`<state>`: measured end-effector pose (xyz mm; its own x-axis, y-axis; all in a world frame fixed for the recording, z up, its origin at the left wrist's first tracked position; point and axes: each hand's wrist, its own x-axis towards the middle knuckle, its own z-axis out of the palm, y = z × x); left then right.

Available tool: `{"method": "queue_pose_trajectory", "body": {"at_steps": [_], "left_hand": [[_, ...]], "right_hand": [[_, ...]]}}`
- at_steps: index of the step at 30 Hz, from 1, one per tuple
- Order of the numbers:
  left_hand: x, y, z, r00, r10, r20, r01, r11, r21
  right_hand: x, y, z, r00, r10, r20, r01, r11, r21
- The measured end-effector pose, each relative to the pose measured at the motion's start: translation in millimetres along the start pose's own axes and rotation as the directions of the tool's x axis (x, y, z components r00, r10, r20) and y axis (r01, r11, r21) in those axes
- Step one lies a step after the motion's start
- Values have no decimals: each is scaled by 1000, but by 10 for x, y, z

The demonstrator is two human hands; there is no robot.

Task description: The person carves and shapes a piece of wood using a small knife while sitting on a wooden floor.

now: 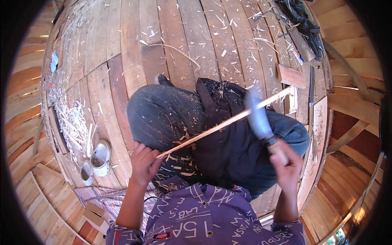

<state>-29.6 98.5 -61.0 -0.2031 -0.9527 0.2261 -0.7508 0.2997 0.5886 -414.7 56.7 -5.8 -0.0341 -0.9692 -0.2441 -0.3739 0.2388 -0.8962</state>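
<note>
A long, thin strip of pale wood (pixel 220 125) slants across my lap, its far end up at the right beyond my knee. Its near end is pinched in my left hand (pixel 143 161), which is closed beside my left knee. My right hand (pixel 287 163) is wrapped round the wooden handle of a knife (pixel 260 120). The broad blade is smeared by motion and crosses the strip near its far part; whether it touches the wood I cannot tell. A dark cloth (pixel 228 151) dusted with shavings covers my lap.
Wood shavings (pixel 75 126) are heaped at the left on the plank floor (pixel 171 28). A pair of pale clogs (pixel 100 155) stands near them. Short boards (pixel 291 76) and black plastic (pixel 304 24) lie at the right. Behind the clogs are a cardboard box (pixel 94 213) and striped cloth (pixel 110 198).
</note>
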Motion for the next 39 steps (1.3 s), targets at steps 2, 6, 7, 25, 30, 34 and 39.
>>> {"method": "queue_pose_trajectory", "body": {"at_steps": [2,6,7,25,30,34,39], "left_hand": [[-22,3,43,1000,7,-26,-8,1000,-13],[-7,33,18,1000,24,-3,-24,1000,-4],[-11,38,22,1000,19,-2,-19,1000,7],[-63,5,78,998,52,-41,-51,999,16],[-87,-10,87,996,65,-58,-64,998,19],[-33,16,73,996,69,-49,-68,997,20],[-59,3,101,994,74,-80,-73,997,15]], "right_hand": [[-46,10,43,986,106,-127,-95,991,90],[-106,-42,135,997,-32,67,38,996,-87],[-64,-66,84,1000,14,4,-14,1000,10],[53,-13,191,984,-178,32,180,981,-71],[12,66,187,987,104,-120,-69,961,266],[-74,-26,310,978,-123,168,133,990,-51],[38,-34,312,998,25,-50,-21,998,64]]}}
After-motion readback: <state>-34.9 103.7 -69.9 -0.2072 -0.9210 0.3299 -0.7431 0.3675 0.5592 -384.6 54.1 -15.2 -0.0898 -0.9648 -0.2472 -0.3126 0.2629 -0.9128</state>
